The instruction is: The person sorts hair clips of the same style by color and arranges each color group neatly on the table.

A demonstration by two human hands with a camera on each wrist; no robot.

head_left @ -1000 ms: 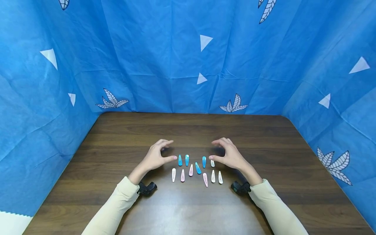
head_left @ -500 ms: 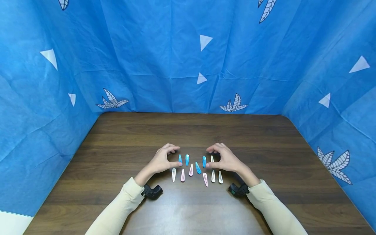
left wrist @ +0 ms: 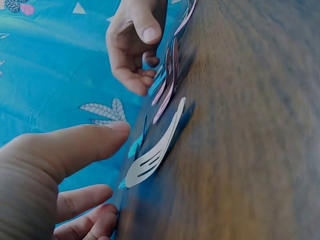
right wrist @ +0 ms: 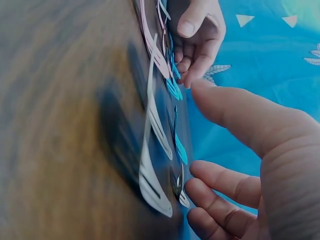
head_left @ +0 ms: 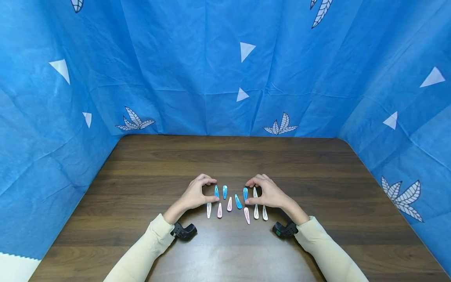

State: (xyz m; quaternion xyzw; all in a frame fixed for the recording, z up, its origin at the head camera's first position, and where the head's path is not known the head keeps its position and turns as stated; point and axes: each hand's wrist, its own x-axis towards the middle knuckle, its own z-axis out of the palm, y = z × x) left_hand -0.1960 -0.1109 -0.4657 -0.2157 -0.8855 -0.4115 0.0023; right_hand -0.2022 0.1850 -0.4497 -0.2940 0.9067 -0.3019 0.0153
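Note:
Several snap hair clips lie on the wooden table. My left hand [head_left: 193,196] hovers around a blue hair clip [head_left: 216,190], thumb and fingers apart. Near that thumb is a white hair clip [head_left: 209,211], large in the left wrist view. My right hand [head_left: 270,194] has its thumb and fingers spread beside another blue hair clip [head_left: 245,194], and a white hair clip [head_left: 255,192] lies in the gap of that hand. Both wrist views show bare space between thumb and fingertips. Between the hands lie a blue clip [head_left: 225,192], a pink clip [head_left: 230,204] and a tilted blue clip [head_left: 238,201].
Pink clips [head_left: 220,211] [head_left: 246,216] and white clips [head_left: 256,212] [head_left: 265,213] lie nearer the person. The brown tabletop [head_left: 225,250] stretches around them. A blue patterned curtain [head_left: 197,70] encloses the back and sides. Black wrist cameras [head_left: 185,232] sit low by the cuffs.
Both hands have moved inward and slightly toward the person, thumbs now closer to the blue clips, with narrower gaps between thumb and fingers. The clips have not visibly moved.

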